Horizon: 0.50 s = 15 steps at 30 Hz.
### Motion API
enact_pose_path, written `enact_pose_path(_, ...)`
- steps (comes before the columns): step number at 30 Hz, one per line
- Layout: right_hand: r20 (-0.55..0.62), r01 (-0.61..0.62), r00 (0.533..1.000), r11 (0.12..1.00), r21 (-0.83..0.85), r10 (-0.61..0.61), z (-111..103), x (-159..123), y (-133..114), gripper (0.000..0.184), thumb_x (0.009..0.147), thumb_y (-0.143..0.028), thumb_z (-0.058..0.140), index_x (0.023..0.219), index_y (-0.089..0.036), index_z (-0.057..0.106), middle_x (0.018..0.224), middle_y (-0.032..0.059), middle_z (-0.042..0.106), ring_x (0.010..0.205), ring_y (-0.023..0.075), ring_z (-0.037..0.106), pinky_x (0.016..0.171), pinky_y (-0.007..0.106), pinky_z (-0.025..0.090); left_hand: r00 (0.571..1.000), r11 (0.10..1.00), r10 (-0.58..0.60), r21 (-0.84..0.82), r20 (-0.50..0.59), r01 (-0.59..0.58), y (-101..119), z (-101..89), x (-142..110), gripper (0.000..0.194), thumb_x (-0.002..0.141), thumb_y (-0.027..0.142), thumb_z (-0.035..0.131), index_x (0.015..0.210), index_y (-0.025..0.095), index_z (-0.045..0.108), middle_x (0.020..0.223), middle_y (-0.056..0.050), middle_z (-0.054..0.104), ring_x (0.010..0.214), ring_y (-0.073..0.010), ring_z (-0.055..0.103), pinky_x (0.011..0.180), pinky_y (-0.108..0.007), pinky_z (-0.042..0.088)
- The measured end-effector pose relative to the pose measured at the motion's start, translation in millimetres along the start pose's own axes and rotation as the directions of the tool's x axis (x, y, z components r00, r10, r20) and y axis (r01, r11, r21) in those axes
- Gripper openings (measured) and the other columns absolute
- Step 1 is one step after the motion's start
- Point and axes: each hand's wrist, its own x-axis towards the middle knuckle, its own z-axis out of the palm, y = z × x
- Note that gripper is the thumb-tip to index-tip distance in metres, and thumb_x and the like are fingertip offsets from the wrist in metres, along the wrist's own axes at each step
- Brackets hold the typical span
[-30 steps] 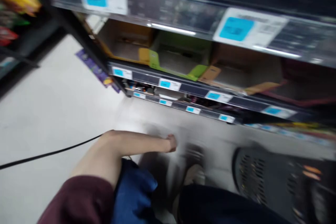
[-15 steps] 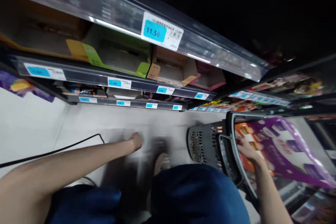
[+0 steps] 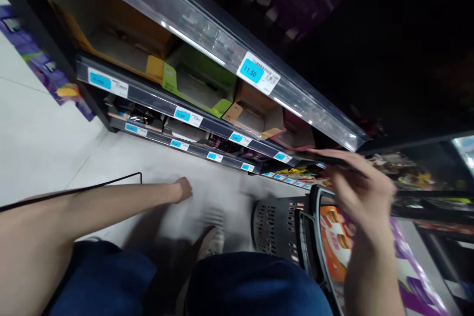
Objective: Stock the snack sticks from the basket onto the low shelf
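Note:
My right hand point(image 3: 370, 190), partly smeared by motion, is raised above the shopping basket's near end. Its fingers and thumb close on a thin, dark, flat item point(image 3: 335, 160) seen edge-on; its kind does not show. Below, the grey shopping basket point(image 3: 272, 227) holds an orange and purple package point(image 3: 335, 242), partly covered by my wrist. My left hand point(image 3: 183, 190) hangs over the floor with its fingers curled, and nothing shows in it.
Dark shelving crosses the view, with price tags point(image 3: 258, 73) along its edges. Open display cartons, one of them green point(image 3: 200, 81), stand on a lower shelf. A black cord point(image 3: 99, 185) runs across my left forearm. Purple packages point(image 3: 44, 61) hang at the shelf's left end.
My right hand, out of view at first, was at the package in the basket half a second ago; now it is higher, gripping the dark flat item. My view has swung right.

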Motion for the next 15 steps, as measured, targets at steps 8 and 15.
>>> enact_pose_path(8,0.614,0.252,0.589,0.841,0.479,-0.526,195,80,-110,0.012,0.093,-0.013,0.057,0.092,-0.01,0.069,0.085,0.0064,0.07,0.083,0.015,0.065,0.076,0.022,0.044,0.996,0.996,-0.077,0.044,-0.035,0.078,-27,-38.1,-39,0.043,0.074,0.006,0.066,0.116,0.017,0.07,0.124,-0.018,0.066,0.125,-0.0336,0.05,0.104,-0.044,0.034)
enact_pose_path(15,0.614,-0.3,0.784,0.806,0.51,-0.096,288,44,-91,0.013,0.083,-0.007,0.062,0.094,-0.01,0.067,0.079,0.0037,0.068,0.073,0.0149,0.063,0.072,0.022,0.047,0.96,0.839,-0.23,-0.468,0.16,0.278,-55,-53.1,-74,0.066,0.074,0.03,0.068,0.136,0.014,0.051,0.129,-0.016,0.062,0.117,-0.0319,0.058,0.094,-0.036,0.045)
